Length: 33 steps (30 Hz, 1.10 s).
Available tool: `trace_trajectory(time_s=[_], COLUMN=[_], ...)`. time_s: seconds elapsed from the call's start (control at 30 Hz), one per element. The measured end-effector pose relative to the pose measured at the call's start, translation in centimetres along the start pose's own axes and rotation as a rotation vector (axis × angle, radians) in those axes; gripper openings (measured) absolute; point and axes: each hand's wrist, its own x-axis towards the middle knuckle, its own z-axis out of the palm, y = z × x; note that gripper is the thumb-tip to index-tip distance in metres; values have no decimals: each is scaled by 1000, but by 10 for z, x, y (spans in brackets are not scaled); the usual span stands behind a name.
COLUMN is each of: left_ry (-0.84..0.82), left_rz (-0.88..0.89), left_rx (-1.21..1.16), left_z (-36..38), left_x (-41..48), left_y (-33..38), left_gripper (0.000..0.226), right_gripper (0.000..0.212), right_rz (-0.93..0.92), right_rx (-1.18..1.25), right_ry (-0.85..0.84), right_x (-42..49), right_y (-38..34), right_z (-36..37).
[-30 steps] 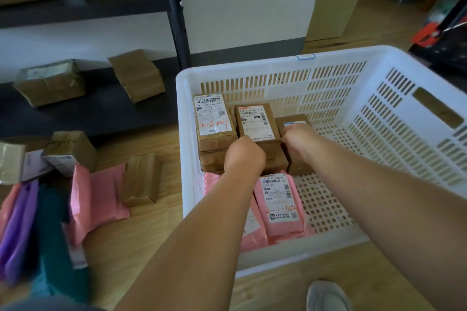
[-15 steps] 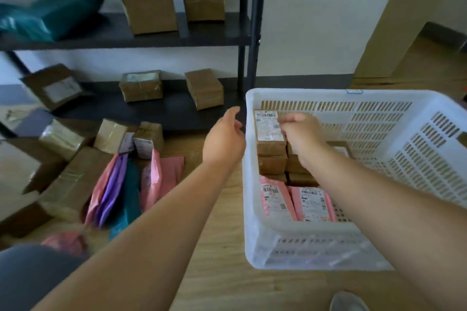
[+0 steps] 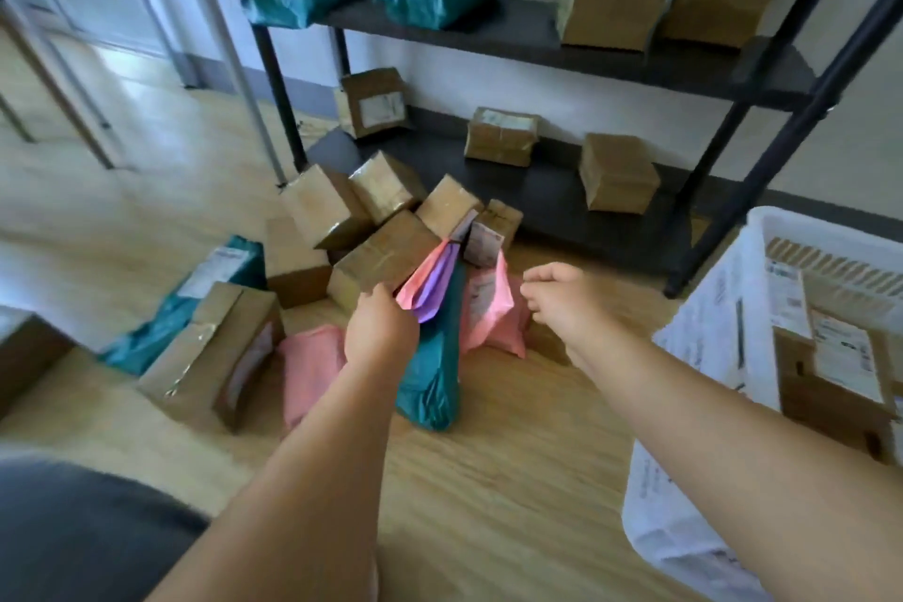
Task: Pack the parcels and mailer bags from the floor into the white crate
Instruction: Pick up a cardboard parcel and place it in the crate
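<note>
Head view: nearest, dark cloth (image 3: 73, 533) fills the lower left corner, and two bare forearms stretch out over the wood floor (image 3: 488, 494). The right hand (image 3: 562, 298) hangs above the floor, fingers loosely curled, holding nothing. The left hand (image 3: 381, 332) is at the lower edge of a purple bag (image 3: 432, 301) fanned against a pink one. Its fingers are hidden behind its own back, so I cannot tell whether it grips the bags or only touches them.

At the right edge stands the crate (image 3: 782, 230), cut off by the frame, with a few labelled boxes (image 3: 835, 357) already inside. How full it is cannot be seen.

Much looks left to do. A teal bag (image 3: 432, 376), pink bags (image 3: 488, 313) and a heap of brown parcels (image 3: 381, 259) lie on the floor just past the hands.

Farther back, a shelf (image 3: 537, 196) carries more boxes and teal bags, and whether those count is unclear. Blur makes every label unreadable.
</note>
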Motion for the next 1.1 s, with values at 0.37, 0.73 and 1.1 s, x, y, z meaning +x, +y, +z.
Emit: trace_trajectory(time_s=[0.37, 0.73, 1.1], left_ry=[313, 125, 67], left_rz=[-279, -331, -343], left_rx=[-56, 212, 453], left_z=[-48, -72, -68], left_x=[44, 99, 104], left_y=[-169, -244, -244], left_gripper=[35, 96, 98], right_gripper=[16, 34, 40], right_rz=[1, 85, 90], right_rx=[-61, -188, -231], right_ry=[-480, -582, -579], right_x=[-24, -36, -16], right_y=[0, 19, 35], right_z=[189, 290, 268])
